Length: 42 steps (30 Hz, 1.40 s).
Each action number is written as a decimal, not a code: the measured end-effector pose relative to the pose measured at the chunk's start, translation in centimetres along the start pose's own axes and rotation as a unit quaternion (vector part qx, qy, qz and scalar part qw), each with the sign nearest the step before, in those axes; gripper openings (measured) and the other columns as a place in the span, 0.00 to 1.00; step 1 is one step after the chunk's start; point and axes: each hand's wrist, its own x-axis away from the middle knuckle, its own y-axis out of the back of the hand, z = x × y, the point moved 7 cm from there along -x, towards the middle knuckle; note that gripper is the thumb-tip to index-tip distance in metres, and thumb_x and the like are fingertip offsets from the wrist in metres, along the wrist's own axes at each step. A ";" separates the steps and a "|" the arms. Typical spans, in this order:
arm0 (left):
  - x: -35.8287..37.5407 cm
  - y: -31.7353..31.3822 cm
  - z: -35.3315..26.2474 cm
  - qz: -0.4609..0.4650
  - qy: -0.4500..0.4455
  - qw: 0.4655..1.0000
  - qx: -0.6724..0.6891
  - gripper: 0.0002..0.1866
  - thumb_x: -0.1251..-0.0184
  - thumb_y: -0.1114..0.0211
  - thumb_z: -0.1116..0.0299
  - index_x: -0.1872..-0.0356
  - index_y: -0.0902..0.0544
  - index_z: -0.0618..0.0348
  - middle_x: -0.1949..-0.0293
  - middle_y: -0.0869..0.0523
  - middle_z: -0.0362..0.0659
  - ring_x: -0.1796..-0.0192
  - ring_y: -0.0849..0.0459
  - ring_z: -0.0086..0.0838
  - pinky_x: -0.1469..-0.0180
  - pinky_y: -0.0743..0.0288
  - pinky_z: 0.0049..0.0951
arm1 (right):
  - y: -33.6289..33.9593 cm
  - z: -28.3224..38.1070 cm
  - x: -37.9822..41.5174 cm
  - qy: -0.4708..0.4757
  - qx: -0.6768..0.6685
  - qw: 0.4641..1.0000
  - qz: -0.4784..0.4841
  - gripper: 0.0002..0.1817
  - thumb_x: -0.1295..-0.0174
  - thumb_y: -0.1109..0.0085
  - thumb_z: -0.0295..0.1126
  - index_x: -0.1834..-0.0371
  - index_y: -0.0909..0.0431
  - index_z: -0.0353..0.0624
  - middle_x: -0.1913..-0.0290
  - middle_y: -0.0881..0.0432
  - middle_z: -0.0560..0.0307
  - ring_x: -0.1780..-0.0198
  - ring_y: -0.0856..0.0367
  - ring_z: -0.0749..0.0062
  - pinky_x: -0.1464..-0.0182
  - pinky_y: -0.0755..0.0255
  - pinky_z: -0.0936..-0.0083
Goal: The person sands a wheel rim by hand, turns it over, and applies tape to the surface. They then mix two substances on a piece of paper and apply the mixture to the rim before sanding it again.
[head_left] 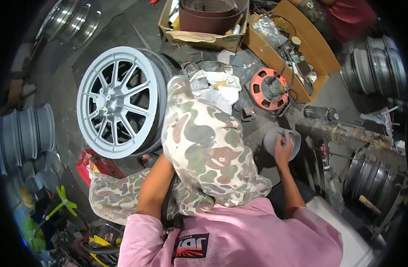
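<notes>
My right hand (pixel 282 147) is over a round grey bowl-like container (pixel 269 141), its fingers bent together inside the rim. Whatever they hold, if anything, is too small to make out. On the other side, my left forearm (pixel 156 187) passes behind my raised knee in camouflage trousers (pixel 208 142), which hides the left hand. Just beyond that knee, a silver-grey multi-spoke wheel rim (pixel 117 102) leans tilted against a dark tyre (pixel 161 66).
An orange-red reel (pixel 269 92) lies among rags (pixel 217 86). Behind are a box with a sandpaper roll (pixel 208 20) and a cardboard box (pixel 321 62) of supplies. More rims (pixel 28 133) stand left and right. Another person's red garment (pixel 350 18) shows at the top right.
</notes>
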 end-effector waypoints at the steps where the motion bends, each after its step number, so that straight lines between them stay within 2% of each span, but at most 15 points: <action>1: -0.3 -0.1 0.2 0.002 -0.007 1.000 0.003 0.16 0.33 0.35 0.61 0.54 0.13 0.63 0.55 0.10 0.58 0.52 0.12 0.54 0.51 0.17 0.45 | -3.0 0.0 -2.0 0.063 0.008 0.998 0.023 0.16 0.32 0.39 0.33 0.46 0.20 0.34 0.66 0.16 0.46 0.64 0.17 0.62 0.57 0.23 0.64; 2: -0.8 -0.4 0.3 0.003 -0.022 1.000 0.008 0.15 0.33 0.35 0.62 0.54 0.13 0.63 0.55 0.11 0.58 0.52 0.12 0.54 0.51 0.17 0.45 | -5.3 1.5 -4.2 0.075 0.003 0.996 0.041 0.16 0.32 0.39 0.33 0.46 0.20 0.34 0.66 0.16 0.46 0.64 0.17 0.62 0.57 0.23 0.64; 4: -1.3 -1.8 0.5 -0.009 -0.057 0.998 0.021 0.15 0.34 0.35 0.63 0.54 0.13 0.63 0.55 0.11 0.58 0.51 0.12 0.55 0.50 0.17 0.45 | -12.4 7.6 -7.3 0.215 0.096 0.966 0.105 0.22 0.34 0.36 0.38 0.43 0.21 0.35 0.60 0.13 0.38 0.59 0.15 0.45 0.52 0.23 0.57; 7: -2.0 -3.3 0.9 -0.085 -0.143 0.986 0.009 0.14 0.34 0.35 0.64 0.55 0.13 0.64 0.54 0.11 0.59 0.51 0.12 0.56 0.50 0.16 0.46 | -21.2 7.0 -14.4 0.272 0.197 0.937 0.101 0.32 0.37 0.35 0.43 0.33 0.27 0.34 0.49 0.15 0.30 0.46 0.16 0.34 0.43 0.24 0.49; 10: -2.2 -1.8 -1.9 -0.273 -0.284 0.915 -0.089 0.14 0.35 0.35 0.65 0.55 0.12 0.64 0.54 0.11 0.59 0.50 0.12 0.58 0.50 0.16 0.46 | -26.2 4.9 -19.9 0.167 0.339 0.905 0.195 0.31 0.38 0.34 0.46 0.38 0.25 0.35 0.45 0.16 0.29 0.42 0.19 0.32 0.41 0.25 0.49; 12: -5.9 -1.2 -2.8 -0.053 0.037 0.998 0.022 0.15 0.38 0.36 0.70 0.54 0.14 0.69 0.52 0.12 0.65 0.49 0.13 0.59 0.49 0.17 0.50 | -26.7 5.8 -20.2 0.195 0.340 0.893 0.220 0.25 0.33 0.38 0.45 0.42 0.23 0.35 0.48 0.18 0.28 0.44 0.21 0.29 0.43 0.27 0.47; 18: -2.2 2.7 -10.7 -0.115 -0.094 0.977 0.150 0.14 0.44 0.41 0.78 0.57 0.15 0.73 0.58 0.13 0.67 0.52 0.13 0.62 0.51 0.19 0.51 | -22.5 7.0 -17.1 0.205 0.288 0.905 0.236 0.24 0.32 0.39 0.45 0.43 0.23 0.35 0.48 0.18 0.28 0.44 0.21 0.29 0.43 0.27 0.47; 22: -2.8 2.3 -12.6 -0.067 -0.112 0.974 0.184 0.13 0.42 0.42 0.77 0.59 0.14 0.69 0.61 0.12 0.65 0.53 0.12 0.60 0.51 0.19 0.50 | -18.1 6.4 -14.1 0.185 0.258 0.917 0.240 0.24 0.32 0.39 0.44 0.43 0.23 0.35 0.49 0.18 0.28 0.45 0.21 0.29 0.44 0.27 0.47; 25: -3.8 1.4 -11.4 -0.060 -0.102 0.951 0.285 0.09 0.34 0.41 0.74 0.63 0.16 0.70 0.70 0.11 0.52 0.68 0.10 0.30 0.64 0.17 0.34 | -15.6 5.4 -12.7 0.173 0.247 0.920 0.250 0.24 0.32 0.40 0.44 0.43 0.23 0.35 0.49 0.18 0.28 0.45 0.21 0.29 0.44 0.27 0.47; 26: -4.3 1.1 -10.8 -0.067 -0.101 0.949 0.290 0.09 0.34 0.41 0.74 0.63 0.16 0.70 0.70 0.11 0.52 0.68 0.10 0.30 0.64 0.17 0.34 | -14.9 5.1 -12.3 0.170 0.244 0.921 0.252 0.23 0.31 0.40 0.44 0.44 0.23 0.35 0.49 0.18 0.28 0.45 0.21 0.29 0.44 0.27 0.47; 28: -5.1 0.0 -9.7 -0.034 -0.089 0.917 0.387 0.12 0.39 0.37 0.70 0.59 0.11 0.63 0.64 0.11 0.60 0.63 0.09 0.48 0.57 0.18 0.41 | -13.7 4.4 -11.6 0.161 0.238 0.922 0.258 0.23 0.31 0.40 0.44 0.44 0.23 0.35 0.49 0.18 0.28 0.45 0.21 0.29 0.44 0.27 0.47; 36: -4.0 0.6 -10.1 -0.037 -0.081 0.956 0.281 0.20 0.40 0.29 0.62 0.55 0.14 0.71 0.59 0.10 0.63 0.54 0.09 0.52 0.53 0.21 0.45 | -11.8 2.7 -9.8 0.139 0.228 0.922 0.282 0.22 0.31 0.41 0.43 0.45 0.22 0.35 0.50 0.19 0.28 0.46 0.22 0.29 0.45 0.27 0.46; 39: -4.9 -1.1 -8.2 -0.088 -0.040 0.952 0.292 0.13 0.41 0.30 0.69 0.56 0.10 0.62 0.64 0.08 0.52 0.61 0.10 0.37 0.57 0.21 0.39 | -12.1 2.8 -9.0 0.141 0.222 0.919 0.293 0.22 0.30 0.42 0.43 0.45 0.22 0.35 0.50 0.19 0.28 0.46 0.22 0.29 0.45 0.28 0.46; 41: -5.0 -2.9 -8.1 0.020 -0.021 0.899 0.437 0.23 0.44 0.24 0.57 0.56 0.12 0.68 0.58 0.11 0.62 0.55 0.10 0.53 0.55 0.20 0.43 | -12.3 2.8 -8.5 0.142 0.220 0.918 0.298 0.22 0.30 0.42 0.43 0.45 0.22 0.35 0.50 0.19 0.28 0.46 0.22 0.29 0.45 0.28 0.46; 42: -4.8 -3.3 -8.0 0.037 -0.024 0.889 0.456 0.23 0.44 0.24 0.57 0.56 0.12 0.68 0.58 0.10 0.62 0.55 0.10 0.53 0.55 0.20 0.43 | -13.4 3.0 -8.4 0.146 0.218 0.915 0.306 0.22 0.30 0.42 0.43 0.45 0.22 0.35 0.51 0.19 0.28 0.46 0.22 0.29 0.45 0.28 0.46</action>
